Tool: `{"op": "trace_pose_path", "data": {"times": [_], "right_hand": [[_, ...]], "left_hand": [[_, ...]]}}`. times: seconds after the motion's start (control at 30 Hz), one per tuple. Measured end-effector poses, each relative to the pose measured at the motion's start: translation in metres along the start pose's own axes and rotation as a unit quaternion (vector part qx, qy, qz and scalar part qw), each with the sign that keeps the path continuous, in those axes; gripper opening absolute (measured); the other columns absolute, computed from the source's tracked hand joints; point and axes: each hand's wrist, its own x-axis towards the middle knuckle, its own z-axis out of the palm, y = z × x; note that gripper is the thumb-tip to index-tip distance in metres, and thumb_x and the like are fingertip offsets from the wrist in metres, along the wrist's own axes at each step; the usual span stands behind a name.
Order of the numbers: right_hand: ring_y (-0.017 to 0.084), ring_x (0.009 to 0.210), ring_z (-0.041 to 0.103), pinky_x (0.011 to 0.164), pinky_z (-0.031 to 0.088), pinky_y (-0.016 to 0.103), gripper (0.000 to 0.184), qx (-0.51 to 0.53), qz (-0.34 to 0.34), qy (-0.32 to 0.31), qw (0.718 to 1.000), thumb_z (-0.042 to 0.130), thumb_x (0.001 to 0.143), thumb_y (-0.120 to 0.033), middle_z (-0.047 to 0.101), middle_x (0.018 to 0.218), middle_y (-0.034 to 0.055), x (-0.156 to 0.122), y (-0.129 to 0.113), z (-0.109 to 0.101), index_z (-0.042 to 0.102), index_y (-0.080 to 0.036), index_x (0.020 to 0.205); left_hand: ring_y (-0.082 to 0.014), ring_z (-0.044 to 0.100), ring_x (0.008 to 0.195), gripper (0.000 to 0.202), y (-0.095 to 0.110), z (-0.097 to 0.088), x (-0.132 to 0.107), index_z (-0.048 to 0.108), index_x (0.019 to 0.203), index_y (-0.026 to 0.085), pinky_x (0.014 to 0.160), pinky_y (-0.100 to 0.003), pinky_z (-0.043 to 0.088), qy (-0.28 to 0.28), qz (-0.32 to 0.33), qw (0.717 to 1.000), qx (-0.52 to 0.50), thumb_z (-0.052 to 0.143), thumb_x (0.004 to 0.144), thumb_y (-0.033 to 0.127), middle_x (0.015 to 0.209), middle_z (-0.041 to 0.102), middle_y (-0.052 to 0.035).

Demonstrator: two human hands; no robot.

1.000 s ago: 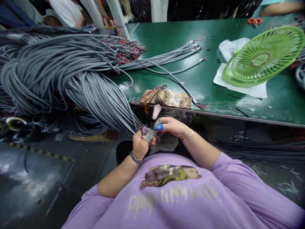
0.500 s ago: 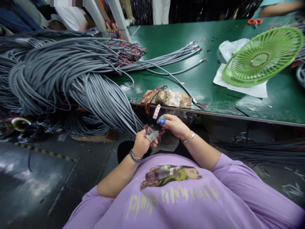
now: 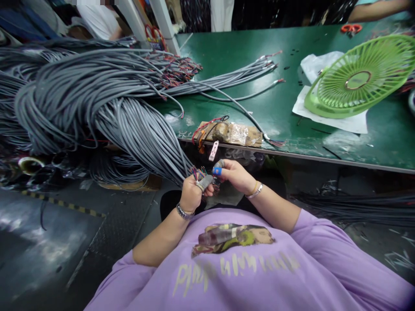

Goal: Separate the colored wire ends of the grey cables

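Observation:
My left hand (image 3: 193,192) is closed around the stripped ends of grey cables, with thin coloured wires (image 3: 199,172) poking out above its thumb. A grey wrap covers that thumb. Close by on the right, my right hand (image 3: 235,175) has thumb and forefinger pinched together at the wire tips; blue tape is on its thumb and a grey wrap on a finger. Whatever lies in that pinch is too small to make out. The thick bundle of grey cables (image 3: 139,129) runs from my left hand up over the table edge.
On the green table (image 3: 227,47) lie more grey cables (image 3: 246,71) with bare red ends. A motor on a wooden board (image 3: 240,134) sits at the front edge. A green fan (image 3: 359,82) stands on paper at the right, with orange-handled scissors (image 3: 351,28) behind it.
My right hand has moved slightly down and left, closer to the wire ends. My left hand has shifted a little left, and its thumb is tilted more upward.

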Motion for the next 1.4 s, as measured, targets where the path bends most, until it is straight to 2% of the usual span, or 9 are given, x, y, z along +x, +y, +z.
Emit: {"op": "trace_pose_path", "data": {"times": [0.13, 0.37, 0.5, 0.57, 0.7, 1.07, 1.2, 1.33, 1.4], "right_hand": [[0.007, 0.055, 0.045, 0.053, 0.036, 0.022, 0.036, -0.008, -0.009, -0.005, 1.0, 0.081, 0.062, -0.042, 0.056, 0.061, -0.0045, 0.004, 0.003, 0.005, 0.06, -0.015, 0.07], [0.006, 0.049, 0.039, 0.049, 0.035, 0.021, 0.041, 0.122, 0.042, 0.066, 0.989, 0.075, 0.07, -0.054, 0.052, 0.061, -0.0049, 0.016, 0.004, -0.007, 0.056, -0.017, 0.074], [0.007, 0.051, 0.043, 0.048, 0.036, 0.021, 0.049, 0.163, 0.095, -0.007, 0.982, 0.064, 0.078, -0.063, 0.058, 0.07, -0.0008, 0.027, -0.009, -0.007, 0.062, -0.015, 0.087], [0.006, 0.05, 0.041, 0.046, 0.032, 0.02, 0.05, 0.136, 0.06, -0.012, 0.989, 0.067, 0.075, -0.064, 0.058, 0.068, -0.001, 0.031, -0.011, -0.004, 0.062, -0.015, 0.083], [0.004, 0.044, 0.031, 0.043, 0.023, 0.021, 0.054, 0.066, -0.064, 0.097, 0.991, 0.072, 0.067, -0.067, 0.045, 0.052, -0.0059, 0.039, 0.0, 0.002, 0.056, -0.016, 0.068], [0.006, 0.045, 0.033, 0.045, 0.027, 0.023, 0.055, 0.053, -0.15, 0.199, 0.967, 0.062, 0.073, -0.072, 0.046, 0.05, -0.0052, 0.043, 0.019, 0.01, 0.053, -0.019, 0.066], [0.006, 0.045, 0.031, 0.045, 0.028, 0.021, 0.052, 0.126, -0.136, 0.162, 0.969, 0.067, 0.071, -0.069, 0.042, 0.052, -0.0074, 0.043, 0.016, 0.009, 0.051, -0.02, 0.069], [0.008, 0.054, 0.045, 0.05, 0.037, 0.021, 0.053, 0.186, -0.025, 0.067, 0.98, 0.064, 0.074, -0.071, 0.055, 0.064, -0.0018, 0.044, 0.009, 0.009, 0.059, -0.018, 0.076], [0.009, 0.057, 0.049, 0.052, 0.04, 0.022, 0.053, 0.217, 0.014, 0.05, 0.975, 0.064, 0.075, -0.069, 0.058, 0.067, -0.0001, 0.045, 0.006, 0.01, 0.063, -0.017, 0.079]], "left_hand": [[-0.0089, 0.056, 0.038, 0.036, 0.0, -0.001, -0.001, 0.06, 0.059, 0.014, 0.039, -0.018, 0.045, -0.026, 0.0, 1.0, 0.007, 0.074, 0.073, 0.044, 0.049, 0.063, -0.0004], [-0.0086, 0.051, 0.032, 0.03, 0.019, 0.007, -0.002, 0.062, 0.063, 0.015, 0.031, -0.017, 0.037, 0.041, 0.022, 0.993, -0.104, 0.076, 0.068, 0.041, 0.045, 0.06, 0.0019], [-0.0084, 0.051, 0.033, 0.028, 0.028, 0.015, 0.0, 0.064, 0.067, 0.014, 0.032, -0.017, 0.036, 0.047, 0.036, 0.99, -0.128, 0.074, 0.069, 0.04, 0.046, 0.061, 0.0016], [-0.0084, 0.052, 0.033, 0.028, 0.029, 0.018, 0.002, 0.063, 0.066, 0.015, 0.032, -0.017, 0.037, 0.051, 0.041, 0.989, -0.135, 0.074, 0.069, 0.04, 0.047, 0.061, 0.0014], [-0.0084, 0.052, 0.034, 0.028, 0.029, 0.021, 0.007, 0.063, 0.066, 0.015, 0.033, -0.017, 0.037, 0.064, 0.041, 0.987, -0.144, 0.073, 0.068, 0.041, 0.046, 0.061, 0.0013], [-0.0087, 0.053, 0.035, 0.028, 0.019, 0.021, 0.01, 0.064, 0.068, 0.015, 0.034, -0.017, 0.037, 0.063, 0.033, 0.989, -0.128, 0.073, 0.069, 0.041, 0.048, 0.062, 0.0015], [-0.0088, 0.054, 0.035, 0.027, 0.018, 0.02, 0.009, 0.064, 0.067, 0.015, 0.034, -0.018, 0.039, 0.062, 0.042, 0.989, -0.131, 0.074, 0.07, 0.041, 0.048, 0.062, 0.0017], [-0.0088, 0.054, 0.035, 0.027, 0.017, 0.02, 0.01, 0.063, 0.068, 0.015, 0.034, -0.017, 0.039, 0.061, 0.042, 0.989, -0.131, 0.073, 0.07, 0.04, 0.049, 0.063, 0.0016], [-0.0087, 0.054, 0.035, 0.027, 0.016, 0.021, 0.011, 0.062, 0.068, 0.015, 0.034, -0.017, 0.039, 0.064, 0.038, 0.989, -0.129, 0.074, 0.07, 0.04, 0.049, 0.062, 0.0017]]}}
